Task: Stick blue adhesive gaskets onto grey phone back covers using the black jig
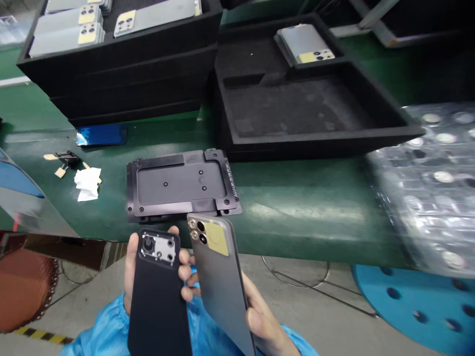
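Observation:
My left hand [130, 267] is wrapped round a black phone-shaped piece [159, 301], which has a bare metal camera plate at its top. Close beside it, my right hand [264, 319] grips a silver-grey phone [218, 287] along its edge, back side toward me. Yellow film covers the area beside that phone's camera lenses. Both pieces are tilted upright over the near edge of the bench. Just beyond them lies a black phone-shaped fixture [181, 185] with a recessed bed and screws.
Stacked black foam trays [129, 74] hold silver phones at the back left. Another black tray [322, 146] contains more phones [308, 42]. Clear plastic trays [438, 188] stand right. A blue film piece [101, 135] and crumpled white tissue [88, 184] lie left. A blue stool [415, 306] sits below.

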`<move>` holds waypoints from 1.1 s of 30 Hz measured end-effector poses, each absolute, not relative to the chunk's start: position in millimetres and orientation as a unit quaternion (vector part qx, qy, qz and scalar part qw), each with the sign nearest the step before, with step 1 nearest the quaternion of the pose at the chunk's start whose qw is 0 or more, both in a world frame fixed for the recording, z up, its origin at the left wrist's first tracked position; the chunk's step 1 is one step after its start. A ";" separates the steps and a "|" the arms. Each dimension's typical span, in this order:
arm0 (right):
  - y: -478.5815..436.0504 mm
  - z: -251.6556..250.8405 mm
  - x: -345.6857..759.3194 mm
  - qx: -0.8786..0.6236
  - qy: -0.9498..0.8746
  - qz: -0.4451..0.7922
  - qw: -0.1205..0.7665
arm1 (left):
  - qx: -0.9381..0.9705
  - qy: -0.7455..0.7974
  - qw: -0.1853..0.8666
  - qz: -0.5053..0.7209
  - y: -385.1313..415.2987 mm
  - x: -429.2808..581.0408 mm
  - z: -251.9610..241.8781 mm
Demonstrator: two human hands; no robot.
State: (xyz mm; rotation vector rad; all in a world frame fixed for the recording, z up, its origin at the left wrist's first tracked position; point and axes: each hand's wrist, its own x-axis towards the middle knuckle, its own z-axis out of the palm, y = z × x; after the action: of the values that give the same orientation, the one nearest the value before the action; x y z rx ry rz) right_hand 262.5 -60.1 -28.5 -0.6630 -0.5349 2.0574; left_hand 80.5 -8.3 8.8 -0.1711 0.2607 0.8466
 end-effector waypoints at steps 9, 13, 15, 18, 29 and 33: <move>-62.4 -32.0 262.0 -0.273 -0.235 0.802 0.477 | 0.003 0.306 0.828 0.469 -20.8 78.7 27.7; -62.2 -29.9 260.6 -0.324 -0.282 0.777 0.460 | 0.033 0.397 0.781 0.481 -24.7 77.8 30.8; -62.8 -29.0 259.5 -0.340 -0.312 0.762 0.454 | 0.046 0.427 0.767 0.477 -26.0 76.5 30.2; -64.1 -29.3 257.6 -0.344 -0.340 0.743 0.462 | 0.069 0.448 0.759 0.468 -27.0 75.6 29.2; -65.1 -31.3 259.9 -0.356 -0.367 0.734 0.448 | 0.094 0.499 0.733 0.453 -23.5 88.3 40.1; -66.6 -32.7 259.8 -0.367 -0.387 0.720 0.444 | 0.108 0.496 0.735 0.450 -24.0 86.5 38.4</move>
State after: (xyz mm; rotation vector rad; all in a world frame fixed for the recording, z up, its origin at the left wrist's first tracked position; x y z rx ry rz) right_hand 259.8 -66.6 -32.7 -0.9091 -0.9593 1.7859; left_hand 86.5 -24.0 38.4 0.2379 1.0906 0.9887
